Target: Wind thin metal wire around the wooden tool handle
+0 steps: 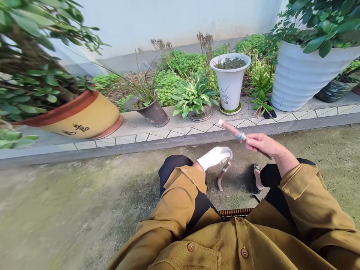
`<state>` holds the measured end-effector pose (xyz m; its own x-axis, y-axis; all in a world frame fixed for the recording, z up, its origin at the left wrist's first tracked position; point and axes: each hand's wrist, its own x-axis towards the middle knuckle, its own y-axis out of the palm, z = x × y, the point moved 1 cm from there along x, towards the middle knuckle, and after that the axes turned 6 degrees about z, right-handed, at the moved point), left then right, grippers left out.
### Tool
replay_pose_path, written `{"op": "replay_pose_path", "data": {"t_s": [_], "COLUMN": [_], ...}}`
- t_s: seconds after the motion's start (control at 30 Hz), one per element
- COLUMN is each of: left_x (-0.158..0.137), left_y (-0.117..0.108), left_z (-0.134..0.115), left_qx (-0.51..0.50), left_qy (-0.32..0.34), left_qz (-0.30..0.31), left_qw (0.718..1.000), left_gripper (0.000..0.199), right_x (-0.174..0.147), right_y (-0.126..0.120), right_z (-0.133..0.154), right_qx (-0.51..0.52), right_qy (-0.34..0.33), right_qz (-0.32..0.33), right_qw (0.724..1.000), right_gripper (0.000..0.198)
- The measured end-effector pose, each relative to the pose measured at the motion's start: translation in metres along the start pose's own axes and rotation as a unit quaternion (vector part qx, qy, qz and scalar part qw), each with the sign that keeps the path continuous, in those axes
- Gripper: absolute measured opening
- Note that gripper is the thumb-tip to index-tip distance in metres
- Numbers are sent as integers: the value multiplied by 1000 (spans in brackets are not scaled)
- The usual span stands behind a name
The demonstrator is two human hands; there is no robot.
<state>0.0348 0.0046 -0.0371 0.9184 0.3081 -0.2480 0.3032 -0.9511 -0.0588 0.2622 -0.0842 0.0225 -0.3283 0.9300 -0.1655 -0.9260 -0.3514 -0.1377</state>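
Along the ledge [131,122], the yellow pot [92,112] holds a thick-trunked plant [30,48], the ribbed planter [306,77] a broad-leaved plant [326,28]. Out from the front edge, the right hand [261,144] has its fingers clamped on the wire-wrapped stick [230,128]; whether the gloved left hand [215,155] grips the curved stick [219,182] below, I can't tell. A pale wall [168,22] rises behind.

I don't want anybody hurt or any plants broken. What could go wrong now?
The right hand is bare, so the silvery wrap on its stick might scratch it. The stick points toward the leafy plant, so a careless swing might bump it. The left hand wears a white glove, which could make its grip a little slippery.
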Motion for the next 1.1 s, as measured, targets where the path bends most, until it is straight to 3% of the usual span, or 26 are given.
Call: {"op": "replay_pose_path", "data": {"t_s": [0.07,0.1,0.2,0.27,0.4,0.5,0.57,0.63,0.7,0.77,0.8,0.87,0.93,1.0,1.1], "left_x": [-4,-7,-14,-19,-29,-30,-26,-21,-16,-12,-10,-7,-7,-9,-14], "left_y": [3,4,3,-1,-12,-15,-15,-13,-10,-4,0,6,9,9,6], "left_z": [4,5,1,-4,-16,-19,-20,-18,-14,-7,-4,2,5,3,-5], "left_qx": [-7,-18,-46,-30,19,23,25,23,25,49,63,70,60,59,66], "left_qy": [0,3,16,12,-1,4,7,10,9,5,4,7,5,-4,-11], "left_qz": [47,65,71,34,-61,-78,-85,-93,-92,-43,-3,61,84,82,66], "left_qw": [999,998,996,999,998,997,996,995,995,998,998,996,995,995,996], "left_gripper": [25,27,31,31,19,14,16,18,20,21,21,21,21,19,17], "right_x": [6,8,12,12,13,13,11,7,5,7,9,14,21,26,27], "right_y": [-13,-18,-26,-23,-3,21,33,35,27,13,6,-2,-2,5,23], "right_z": [-7,-11,-23,-27,-29,-25,-17,-8,-1,0,-3,-10,-18,-24,-25], "right_qx": [-24,-72,-289,-392,-452,-413,-319,-202,-118,-111,-139,-238,-353,-440,-476], "right_qy": [31,67,180,222,255,248,210,134,52,13,18,72,151,215,256], "right_qz": [-142,-183,-205,-156,-13,166,300,356,278,116,40,-54,-78,-51,77], "right_qw": [989,978,918,879,855,860,874,902,952,987,989,967,920,870,838], "right_gripper": [44,41,33,32,35,30,27,32,41,45,45,42,35,31,27]}}
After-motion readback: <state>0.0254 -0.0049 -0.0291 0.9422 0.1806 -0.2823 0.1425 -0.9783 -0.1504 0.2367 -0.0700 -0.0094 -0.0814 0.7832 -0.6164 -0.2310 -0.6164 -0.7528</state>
